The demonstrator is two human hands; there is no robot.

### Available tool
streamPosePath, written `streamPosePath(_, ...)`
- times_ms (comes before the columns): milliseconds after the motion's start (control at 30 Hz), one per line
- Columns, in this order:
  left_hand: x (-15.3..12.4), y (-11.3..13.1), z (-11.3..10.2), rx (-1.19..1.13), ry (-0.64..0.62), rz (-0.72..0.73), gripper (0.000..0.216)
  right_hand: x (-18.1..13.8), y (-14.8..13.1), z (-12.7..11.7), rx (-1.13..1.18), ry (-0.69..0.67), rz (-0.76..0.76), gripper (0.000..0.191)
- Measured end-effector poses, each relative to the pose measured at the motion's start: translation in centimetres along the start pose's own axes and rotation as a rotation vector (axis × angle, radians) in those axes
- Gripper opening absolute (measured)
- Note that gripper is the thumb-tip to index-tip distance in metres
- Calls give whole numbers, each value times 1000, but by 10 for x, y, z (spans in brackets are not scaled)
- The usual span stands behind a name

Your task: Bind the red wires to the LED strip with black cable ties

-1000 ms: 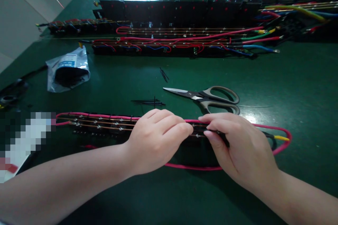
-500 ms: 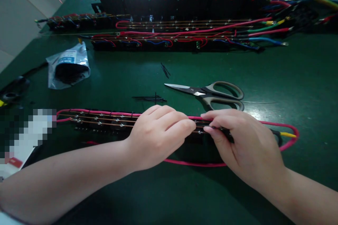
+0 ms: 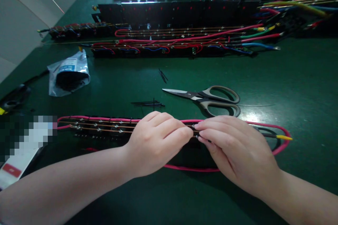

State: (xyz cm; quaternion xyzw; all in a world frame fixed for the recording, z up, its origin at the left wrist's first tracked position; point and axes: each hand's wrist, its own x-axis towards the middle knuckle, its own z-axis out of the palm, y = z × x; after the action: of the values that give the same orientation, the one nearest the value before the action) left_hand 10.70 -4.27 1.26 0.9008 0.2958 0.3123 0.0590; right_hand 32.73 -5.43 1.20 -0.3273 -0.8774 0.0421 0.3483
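A long black socket strip [image 3: 100, 130] with copper bars and a pink wire [image 3: 280, 147] looping round its right end lies across the green table [image 3: 290, 84] in front of me. My left hand [image 3: 157, 142] rests curled over the strip's middle, fingertips pinched on it. My right hand [image 3: 237, 147] meets it fingertip to fingertip, fingers pressed together on the strip's wiring; what sits between them is hidden. A yellow-tipped black lead [image 3: 282, 137] pokes out at the right.
Grey-handled scissors [image 3: 211, 100] lie just beyond my hands. A small bundle of black cable ties [image 3: 149, 104] and a few loose ones [image 3: 163, 75] sit behind. A silver bag [image 3: 69, 74] is at the left. Several wired strips [image 3: 171, 42] fill the far table.
My right hand's fingertips have slid a little left to close up against my left hand's. The camera view shifted slightly; the strip stays put.
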Motion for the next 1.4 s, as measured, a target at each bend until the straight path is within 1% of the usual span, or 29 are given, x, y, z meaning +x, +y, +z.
streamPosePath(167, 1, 3, -1, 28, -2, 20, 10, 2, -1, -1, 0, -3, -28, 14)
streamPosePath(267, 4, 5, -8, 114, -43, 18, 13, 3, -1, -2, -3, 1, -40, 14)
streamPosePath(367, 8, 1, -18, 214, -89, 0, 15, 2, -1, -1, 0, 8, -40, 16)
streamPosePath(433, 10, -4, -24, 233, -121, -32, 21, 1, 0, -1, 4, 5, -35, 16)
streamPosePath(500, 10, -10, -27, 237, -173, -89, 35, 1, 1, -1, 23, 7, -19, 17)
streamPosePath(567, 11, -14, -28, 198, -242, -160, 46, 1, 2, -1, 53, 19, 3, 19)
streamPosePath(633, 11, -15, -27, 135, -313, -216, 52, 1, 2, -2, 79, 32, 21, 22)
streamPosePath(700, 11, -15, -25, 92, -368, -241, 50, 1, 2, -3, 93, 36, 27, 24)
streamPosePath(767, 12, -16, -22, 69, -406, -260, 42, 1, 2, -4, 95, 36, 26, 26)
streamPosePath(867, 13, -18, -21, 8, -436, -276, 32, 2, 2, -5, 79, 36, 27, 25)
streamPosePath(1000, 14, -20, -21, -59, -471, -265, 32, 3, 3, -4, 67, 22, 24, 21)
streamPosePath(1133, 15, -20, -21, -80, -482, -273, 32, 2, 3, -3, 58, 1, -5, 18)
streamPosePath(1300, 15, -24, -23, -139, -493, -283, 42, -2, -2, -6, -43, 36, -92, 18)
streamPosePath(1400, 15, -26, -26, -208, -493, -321, 46, -4, -6, -9, -31, -33, -181, 15)
